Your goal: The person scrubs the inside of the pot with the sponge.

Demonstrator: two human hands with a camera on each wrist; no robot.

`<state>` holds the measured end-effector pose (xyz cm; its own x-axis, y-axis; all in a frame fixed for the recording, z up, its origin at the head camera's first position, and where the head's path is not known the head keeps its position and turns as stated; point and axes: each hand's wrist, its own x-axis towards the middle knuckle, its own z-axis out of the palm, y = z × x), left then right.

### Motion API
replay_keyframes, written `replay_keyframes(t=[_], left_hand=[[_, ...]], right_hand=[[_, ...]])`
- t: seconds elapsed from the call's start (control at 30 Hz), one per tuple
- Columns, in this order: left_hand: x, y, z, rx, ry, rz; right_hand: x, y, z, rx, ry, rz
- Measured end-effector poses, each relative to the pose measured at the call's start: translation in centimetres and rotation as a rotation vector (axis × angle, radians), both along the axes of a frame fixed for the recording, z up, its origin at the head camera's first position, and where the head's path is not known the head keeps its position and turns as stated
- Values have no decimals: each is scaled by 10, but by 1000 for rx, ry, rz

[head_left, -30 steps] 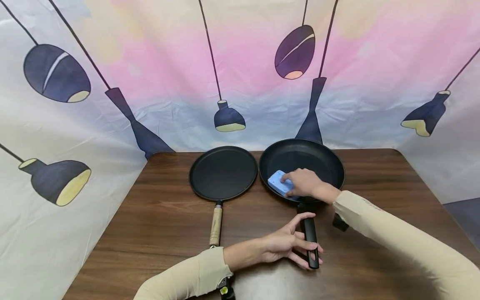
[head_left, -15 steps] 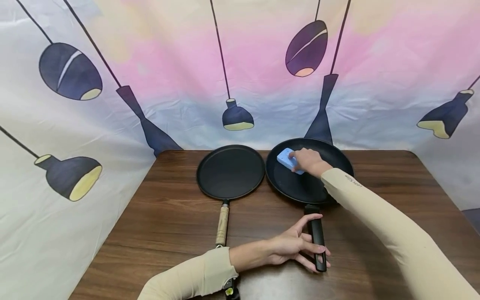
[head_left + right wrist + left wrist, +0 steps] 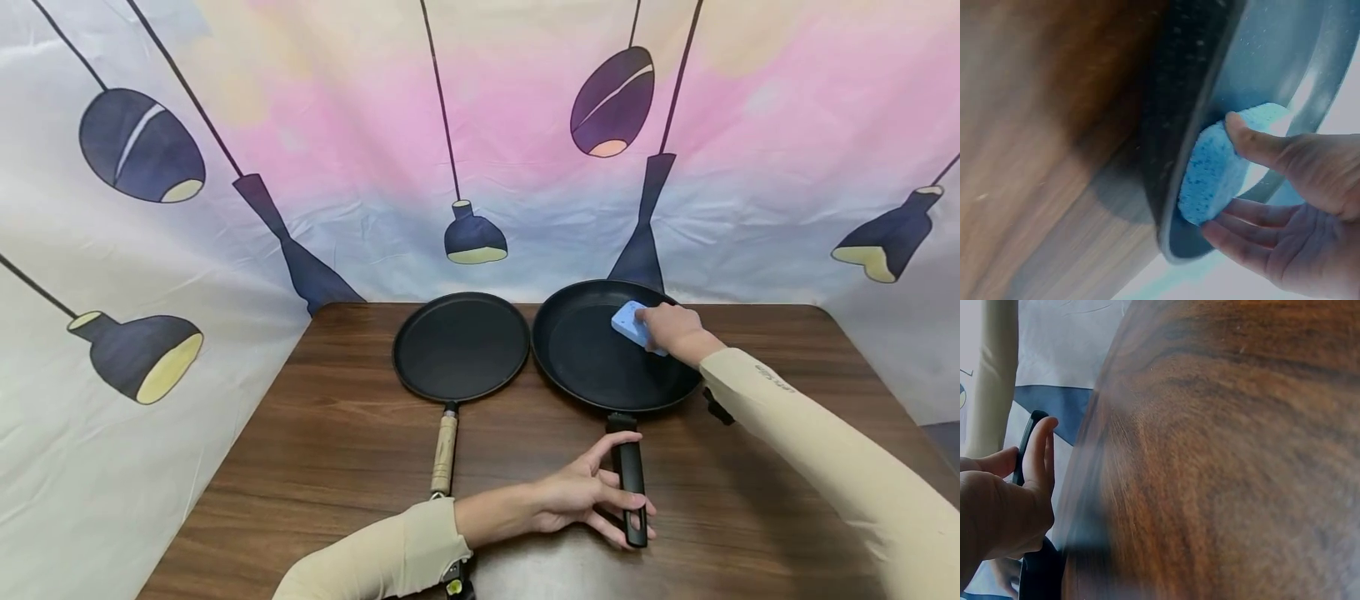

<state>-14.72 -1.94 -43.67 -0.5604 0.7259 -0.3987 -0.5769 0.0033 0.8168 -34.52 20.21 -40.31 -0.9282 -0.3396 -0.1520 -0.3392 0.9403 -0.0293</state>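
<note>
A black frying pan (image 3: 592,358) lies at the table's back right. My left hand (image 3: 573,496) grips its black handle (image 3: 632,479), thumb on the near side and fingers passing beneath; the left wrist view shows the same hand (image 3: 1007,506) around the handle. Inside the pan, toward the right of its floor, a light blue sponge (image 3: 632,322) is pinched by my right hand (image 3: 675,327). Seen from the right wrist, thumb and fingers squeeze the porous sponge (image 3: 1213,169) close to the pan's wall (image 3: 1188,144).
To the left of the frying pan sits a flat black crepe pan (image 3: 461,346) with a wooden handle (image 3: 444,454) toward me. Both are on a brown wooden table (image 3: 337,450). Behind it hangs a backdrop cloth (image 3: 337,125) printed with lamps.
My right hand has carried the sponge from the pan's near left, up to its far left, then across to the right. The left hand keeps its grip on the handle.
</note>
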Motion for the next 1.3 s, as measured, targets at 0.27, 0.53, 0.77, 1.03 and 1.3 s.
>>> replay_keyframes(t=[0.27, 0.53, 0.77, 1.03, 1.3], left_hand=[[0, -2, 0, 10, -4, -11], [-2, -4, -1, 17, 10, -14], [-3, -2, -1, 19, 14, -22], [0, -1, -2, 31, -10, -24], [-2, -1, -1, 21, -14, -25]], right_hand=[[39, 12, 4, -30, -44, 135], [65, -5, 11, -22, -84, 206], [75, -15, 8, -39, -27, 264], [77, -34, -10, -158, 114, 434], [50, -53, -16, -165, 99, 389]])
